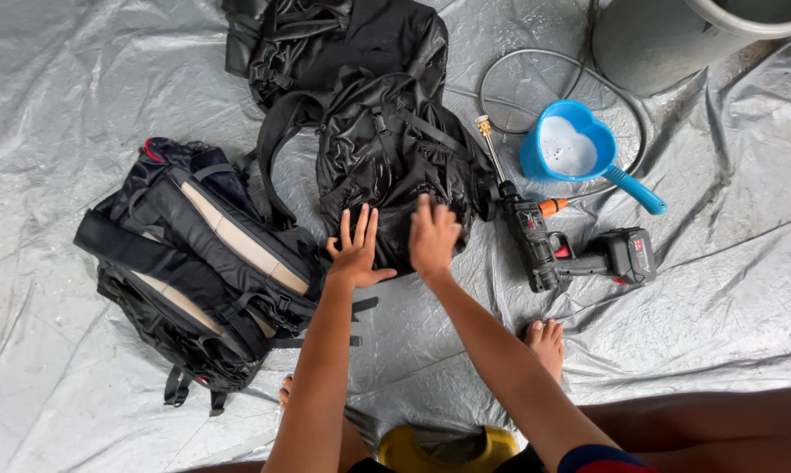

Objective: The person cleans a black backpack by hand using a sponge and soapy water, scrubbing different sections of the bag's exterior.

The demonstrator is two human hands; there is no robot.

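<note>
On the grey plastic sheet (80, 79), both hands press flat on a wet black backpack (395, 149), the left hand (357, 250) with fingers spread apart, the right hand (433, 236) with fingers together; neither grips. A second backpack (203, 263) lies just left. The slick sheet could let the bag slide towards the cordless spray gun (553, 245) and blue scoop (575, 149). A grey tub (667, 39) is cut off above, and the yellow object (448, 448) below is unclear.
</note>
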